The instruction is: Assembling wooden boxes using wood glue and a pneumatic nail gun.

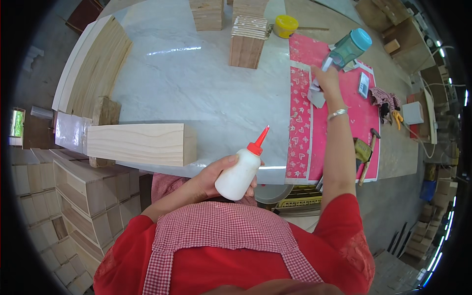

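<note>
My left hand is wrapped round a white squeeze bottle with a red pointed nozzle, tilted up to the right in front of my apron. Over the pink mat, my right hand is stretched out with its fingers closed on a thin white strip; its kind is unclear. Just beyond those fingers is a teal drinking bottle. A pale scrap lies under the hand. Left of the squeeze bottle, a long wooden block rests along the table's near edge.
Stacked curved boards stand on the left. At the back are wooden blocks and a yellow tub. A hammer, a brush-like olive thing, a checked cloth and orange-handled pliers lie on the right.
</note>
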A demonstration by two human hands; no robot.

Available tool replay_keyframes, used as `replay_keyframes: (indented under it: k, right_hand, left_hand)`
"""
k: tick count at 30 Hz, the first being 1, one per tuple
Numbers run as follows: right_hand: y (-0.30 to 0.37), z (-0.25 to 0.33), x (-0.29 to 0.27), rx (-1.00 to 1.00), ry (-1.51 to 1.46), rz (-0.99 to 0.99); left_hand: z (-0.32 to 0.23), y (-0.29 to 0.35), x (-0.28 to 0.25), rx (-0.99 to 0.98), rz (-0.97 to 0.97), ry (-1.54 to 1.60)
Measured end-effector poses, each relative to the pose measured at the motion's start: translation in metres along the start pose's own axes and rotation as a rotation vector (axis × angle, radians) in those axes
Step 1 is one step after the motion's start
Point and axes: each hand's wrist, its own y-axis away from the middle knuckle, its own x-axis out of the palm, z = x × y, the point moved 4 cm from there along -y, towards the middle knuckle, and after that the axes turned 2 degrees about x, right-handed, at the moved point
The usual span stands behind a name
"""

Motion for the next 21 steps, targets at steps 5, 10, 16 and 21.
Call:
replay_keyframes:
  k: [5, 10, 16, 21]
  right_hand:
    - [-0.03, 0.015, 0.045, 0.18, -0.384, 0.026]
    - [-0.088, -0.009, 0.038, -0.114, -0.477, -0.141]
    - [-0.068, 0.004, 0.036, -0.749, 0.486, -0.038]
    - [-0.045, 0.005, 0.054, -0.846, 0.541, -0.037]
  left_hand:
    - [-0.002, 0.005, -0.003, 0.034, -0.035, -0.062]
    - [-0.007, 0.01, -0.003, 0.046, -0.066, -0.036]
    - [-0.008, 0.007, -0.006, 0.028, -0.047, 0.006]
    - [-0.007, 0.004, -0.007, -0.001, -0.057, 0.007]
